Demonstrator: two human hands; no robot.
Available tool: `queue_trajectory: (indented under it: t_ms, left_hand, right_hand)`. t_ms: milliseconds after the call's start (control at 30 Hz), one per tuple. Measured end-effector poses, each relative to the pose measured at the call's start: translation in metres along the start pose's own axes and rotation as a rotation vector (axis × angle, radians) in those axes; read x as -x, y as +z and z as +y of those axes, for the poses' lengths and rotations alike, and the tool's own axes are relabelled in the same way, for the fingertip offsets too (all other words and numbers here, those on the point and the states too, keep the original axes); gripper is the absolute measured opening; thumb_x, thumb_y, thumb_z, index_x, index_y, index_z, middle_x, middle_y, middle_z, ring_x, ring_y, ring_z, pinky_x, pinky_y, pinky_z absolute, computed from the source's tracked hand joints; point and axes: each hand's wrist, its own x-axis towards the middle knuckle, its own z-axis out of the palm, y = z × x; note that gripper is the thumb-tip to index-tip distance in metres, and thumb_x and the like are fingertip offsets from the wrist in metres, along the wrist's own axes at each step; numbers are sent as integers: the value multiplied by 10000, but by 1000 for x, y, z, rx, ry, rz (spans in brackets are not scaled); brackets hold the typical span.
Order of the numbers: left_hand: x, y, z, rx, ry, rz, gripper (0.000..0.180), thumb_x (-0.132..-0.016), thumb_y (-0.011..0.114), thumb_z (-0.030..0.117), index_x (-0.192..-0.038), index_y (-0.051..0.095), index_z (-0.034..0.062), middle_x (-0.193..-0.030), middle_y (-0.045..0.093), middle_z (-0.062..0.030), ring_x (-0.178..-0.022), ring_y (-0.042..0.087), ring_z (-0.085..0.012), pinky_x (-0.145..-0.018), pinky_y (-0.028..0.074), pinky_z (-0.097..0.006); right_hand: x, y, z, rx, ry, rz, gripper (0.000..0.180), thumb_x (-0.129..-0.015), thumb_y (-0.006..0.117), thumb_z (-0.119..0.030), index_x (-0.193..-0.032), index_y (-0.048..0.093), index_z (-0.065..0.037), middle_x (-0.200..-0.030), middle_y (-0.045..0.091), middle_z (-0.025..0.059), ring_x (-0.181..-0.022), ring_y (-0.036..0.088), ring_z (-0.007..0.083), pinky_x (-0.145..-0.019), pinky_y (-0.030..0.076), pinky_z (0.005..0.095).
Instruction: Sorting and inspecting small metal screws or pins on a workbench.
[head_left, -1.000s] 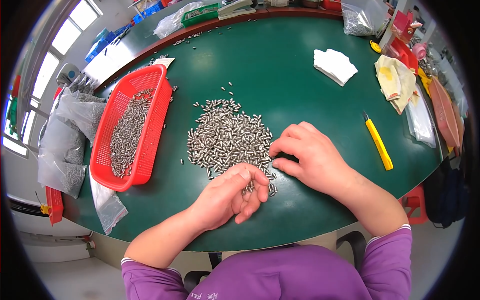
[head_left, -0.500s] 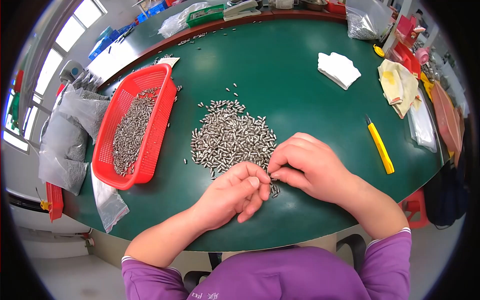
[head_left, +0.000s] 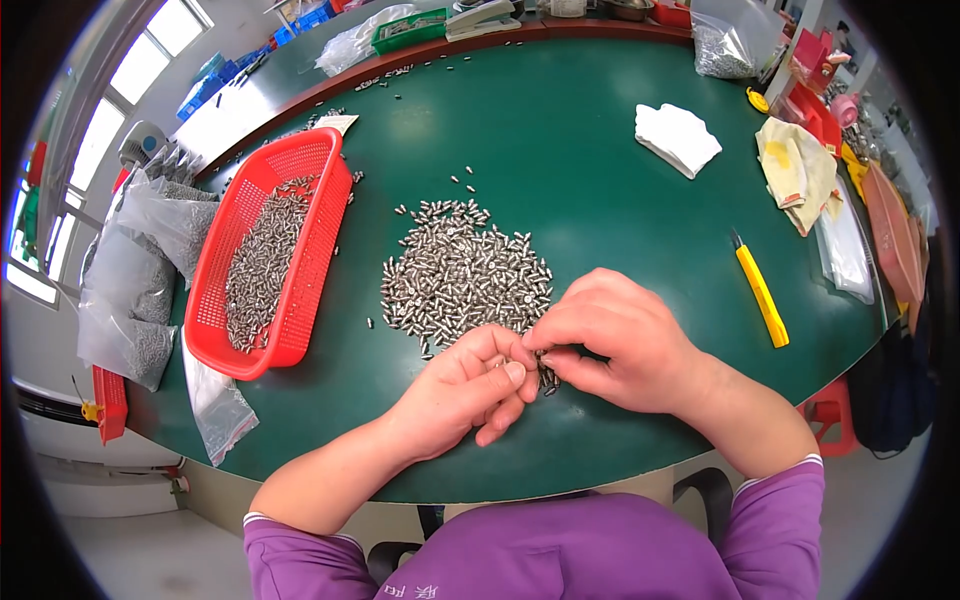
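A heap of small silvery bullet-shaped metal parts [head_left: 462,275] lies on the green table in front of me. At its near right edge my two hands meet. My left hand [head_left: 470,385] is closed, palm side up, thumb against the curled fingers; a glint of metal shows by the thumb, too small to name. My right hand [head_left: 620,345] pinches with thumb and index finger right beside the left fingertips; what sits in the pinch is hidden. A few loose metal parts [head_left: 549,381] lie just under the right fingertips.
A red perforated basket [head_left: 325,235] with more metal parts stands left of the heap, beside filled plastic bags [head_left: 125,290]. On the right lie a yellow-handled knife [head_left: 762,298], a folded white cloth [head_left: 678,140] and a stained cream cloth [head_left: 797,175]. A raised brown ledge [head_left: 590,30] borders the far side.
My right hand has shifted slightly left, its index finger now against the left fingertips. My left hand has barely moved. The heap and basket look unchanged.
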Motion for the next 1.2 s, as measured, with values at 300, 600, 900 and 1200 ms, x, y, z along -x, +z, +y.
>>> queue_trajectory:
  t_ms: [300,600,900,1200]
  left_hand:
    - [2,3,3,-42,-25,23,114,-920,460,102,-1014,423,51,-845,532,-53,-522,459,-76,-431,366,-203]
    - [0,-1,-1,34,-28,-44,120,-952,396,151,-1019,434,60,-835,523,-62,-540,463,-90,-419,370,-203]
    - [1,-1,-2,39,5,-45,185,-963,366,200,-1017,451,44,-847,538,-114,-528,448,-120,-409,364,-218]
    - [0,-1,-1,66,39,-44,254,-959,348,229,-1058,442,15,-883,528,-124,-541,448,-129,-418,367,-224]
  right_hand:
    - [1,5,-1,-64,28,-2,281,-649,711,-5,-902,646,-110,-804,630,-7,-759,578,187,-663,476,313]
    - [-1,2,-1,23,50,49,292,-680,692,-3,-950,626,-90,-837,641,13,-741,576,187,-640,469,301]
    - [4,-2,9,185,267,1,156,-733,625,-55,-881,600,-94,-852,567,47,-814,546,245,-704,455,351]
    - [6,-4,12,260,375,-150,108,-737,615,-80,-841,590,-93,-854,515,58,-845,520,259,-726,448,365]
